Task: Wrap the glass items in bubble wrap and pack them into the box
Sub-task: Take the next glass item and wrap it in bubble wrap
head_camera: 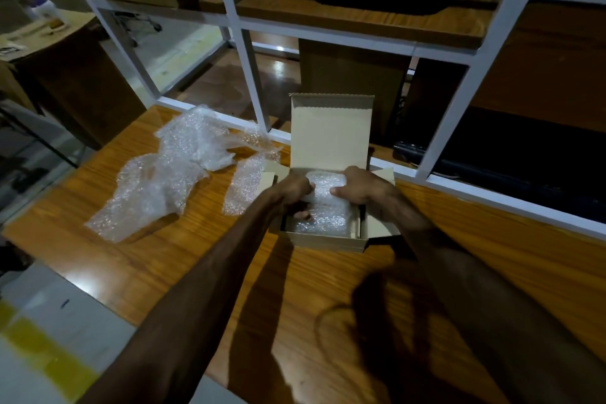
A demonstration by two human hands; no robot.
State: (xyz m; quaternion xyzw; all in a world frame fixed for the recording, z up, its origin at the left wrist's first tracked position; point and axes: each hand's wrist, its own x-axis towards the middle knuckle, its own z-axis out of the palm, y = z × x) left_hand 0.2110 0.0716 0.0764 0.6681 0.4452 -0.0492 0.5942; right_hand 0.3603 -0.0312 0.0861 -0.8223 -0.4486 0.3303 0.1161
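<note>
Head view: left hand (296,188) and right hand (355,187) both grip a wrapped bundle (323,198) in the box (328,241). Glass inside probably breaks easily. Hold its soft sides gently.

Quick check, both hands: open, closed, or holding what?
Left hand: grips the bubble-wrapped bundle inside the box.
Right hand: grips the same bundle from the other side.

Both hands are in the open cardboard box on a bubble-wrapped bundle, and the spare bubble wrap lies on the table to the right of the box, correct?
Not quite: the head view shows the spare bubble wrap lying left of the cardboard box, not right. The rest holds: left hand and right hand are on the bubble-wrapped bundle inside it.
</note>
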